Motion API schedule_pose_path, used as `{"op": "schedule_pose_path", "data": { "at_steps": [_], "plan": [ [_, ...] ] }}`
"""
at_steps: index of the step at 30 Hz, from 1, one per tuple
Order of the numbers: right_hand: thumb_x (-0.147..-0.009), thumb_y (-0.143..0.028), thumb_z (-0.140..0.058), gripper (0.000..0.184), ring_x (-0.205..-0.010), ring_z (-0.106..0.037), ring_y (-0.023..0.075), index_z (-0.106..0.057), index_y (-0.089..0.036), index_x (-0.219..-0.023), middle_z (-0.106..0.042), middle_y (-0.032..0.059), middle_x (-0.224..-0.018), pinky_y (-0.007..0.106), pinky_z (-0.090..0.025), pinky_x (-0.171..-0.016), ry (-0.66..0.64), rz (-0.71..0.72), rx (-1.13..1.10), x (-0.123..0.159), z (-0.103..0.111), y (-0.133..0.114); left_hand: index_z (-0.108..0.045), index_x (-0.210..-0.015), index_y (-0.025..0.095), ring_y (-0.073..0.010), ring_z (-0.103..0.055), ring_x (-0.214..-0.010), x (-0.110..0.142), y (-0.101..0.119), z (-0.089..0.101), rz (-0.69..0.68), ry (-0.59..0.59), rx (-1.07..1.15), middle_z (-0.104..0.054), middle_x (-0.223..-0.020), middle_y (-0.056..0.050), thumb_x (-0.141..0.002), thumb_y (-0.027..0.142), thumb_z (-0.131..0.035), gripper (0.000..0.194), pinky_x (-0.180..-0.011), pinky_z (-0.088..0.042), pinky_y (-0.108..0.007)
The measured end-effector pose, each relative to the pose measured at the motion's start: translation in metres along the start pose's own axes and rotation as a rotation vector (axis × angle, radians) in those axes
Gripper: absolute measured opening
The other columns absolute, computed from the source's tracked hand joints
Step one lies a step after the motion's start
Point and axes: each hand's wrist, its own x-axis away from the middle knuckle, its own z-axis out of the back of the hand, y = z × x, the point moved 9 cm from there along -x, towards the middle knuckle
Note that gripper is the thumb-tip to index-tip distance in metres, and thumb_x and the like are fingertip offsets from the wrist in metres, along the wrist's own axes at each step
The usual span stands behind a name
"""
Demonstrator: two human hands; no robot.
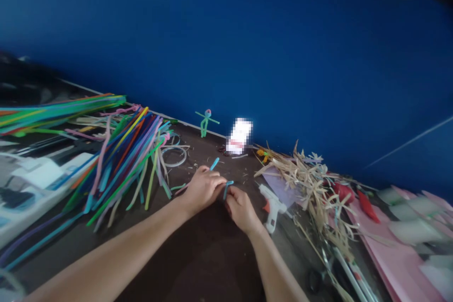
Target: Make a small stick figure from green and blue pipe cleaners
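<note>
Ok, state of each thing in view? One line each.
left hand, closed around teal pipe cleaner
right hand, pinching the same pipe cleaner
teal pipe cleaner, bent, held between both hands
pipe-cleaner figure, upright by the blue wall, arms outstretched
hot glue gun, lying on the table, not held
multicoloured pipe cleaners, loose, fanned in a heap
dried leaves, in a loose pile

left of the grip lies a big heap of long pipe cleaners [120,160] in many colors, with a thin clear ring [174,156] at its edge. past the grip, by the blue wall [247,42], stands a little pipe cleaner stick man [205,122], next to a white thing [239,136] too blurred to tell. right of the grip sits a white glue gun [272,207], then a messy pile of dry straw [304,188], and pink paper [392,250] past that.
</note>
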Motion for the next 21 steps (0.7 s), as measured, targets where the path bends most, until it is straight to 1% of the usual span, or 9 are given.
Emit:
{"op": "schedule_pose_path", "data": {
  "at_steps": [2,4,9,12,14,16,18,21],
  "plan": [
    [-0.069,-0.012,-0.038,0.013,-0.052,-0.042,0.0097,-0.05,-0.016,-0.068,-0.045,-0.0037,-0.057,0.019,-0.033,-0.05,-0.002,0.019,-0.027,0.0,-0.001,-0.002,-0.061,-0.079,0.019,-0.014,-0.056,-0.067,-0.001,0.001,0.001,-0.001,-0.004,-0.009,-0.061,-0.068,0.0,-0.082,0.021,-0.043,0.018,-0.072,-0.031,-0.031],
    [-0.068,-0.013,-0.042,0.011,-0.052,-0.043,0.0096,-0.052,-0.016,-0.071,-0.047,-0.0032,-0.058,0.019,-0.033,-0.05,0.017,0.036,0.002,0.0,0.001,-0.004,-0.061,-0.079,0.019,-0.0137,-0.056,-0.067,-0.001,0.001,0.002,-0.001,-0.007,-0.016,-0.061,-0.069,-0.001,-0.081,0.021,-0.043,0.018,-0.07,-0.031,-0.03],
    [-0.072,-0.019,-0.045,0.011,-0.046,-0.041,0.0096,-0.056,-0.017,-0.072,-0.043,-0.0048,-0.05,0.02,-0.031,-0.048,0.181,0.073,0.283,0.004,0.022,-0.011,-0.061,-0.077,0.02,-0.0147,-0.056,-0.068,0.0,0.006,-0.002,-0.043,-0.044,-0.053,-0.06,-0.067,0.0,-0.08,0.019,-0.044,0.017,-0.068,-0.03,-0.031],
    [-0.072,-0.017,-0.045,0.01,-0.047,-0.042,0.0104,-0.055,-0.018,-0.074,-0.044,-0.0045,-0.051,0.02,-0.033,-0.049,0.222,0.107,0.404,0.005,0.031,-0.016,-0.061,-0.08,0.02,-0.0154,-0.057,-0.069,0.001,0.004,-0.005,-0.033,-0.043,-0.045,-0.062,-0.068,0.0,-0.079,0.018,-0.046,0.016,-0.068,-0.031,-0.032],
    [-0.072,-0.014,-0.044,0.013,-0.053,-0.047,0.0117,-0.054,-0.019,-0.078,-0.049,-0.0024,-0.059,0.021,-0.036,-0.053,0.261,0.133,0.452,0.005,0.036,-0.02,-0.061,-0.083,0.02,-0.0156,-0.058,-0.071,0.002,0.0,-0.007,0.002,-0.028,-0.007,-0.063,-0.071,-0.001,-0.078,0.018,-0.046,0.016,-0.069,-0.033,-0.032],
    [-0.071,-0.01,-0.043,0.02,-0.064,-0.051,0.0136,-0.053,-0.019,-0.085,-0.053,0.0013,-0.073,0.023,-0.039,-0.06,0.281,0.169,0.491,0.006,0.039,-0.025,-0.061,-0.084,0.02,-0.016,-0.059,-0.073,0.002,-0.006,-0.009,0.041,-0.02,0.038,-0.065,-0.075,-0.001,-0.077,0.019,-0.048,0.015,-0.07,-0.034,-0.032],
    [-0.071,-0.009,-0.043,0.025,-0.075,-0.052,0.0156,-0.052,-0.02,-0.092,-0.052,0.0042,-0.085,0.025,-0.041,-0.067,0.251,0.203,0.52,0.006,0.036,-0.029,-0.061,-0.085,0.02,-0.0167,-0.059,-0.075,0.002,-0.01,-0.011,0.067,-0.026,0.077,-0.066,-0.078,-0.001,-0.076,0.02,-0.049,0.015,-0.072,-0.035,-0.032],
    [-0.071,-0.011,-0.046,0.025,-0.081,-0.051,0.0174,-0.052,-0.02,-0.094,-0.049,0.0054,-0.089,0.027,-0.042,-0.072,0.195,0.221,0.543,0.006,0.031,-0.031,-0.061,-0.084,0.021,-0.0173,-0.06,-0.076,0.002,-0.011,-0.014,0.065,-0.045,0.104,-0.066,-0.079,-0.001,-0.075,0.02,-0.05,0.014,-0.074,-0.035,-0.033]
  ]
}}
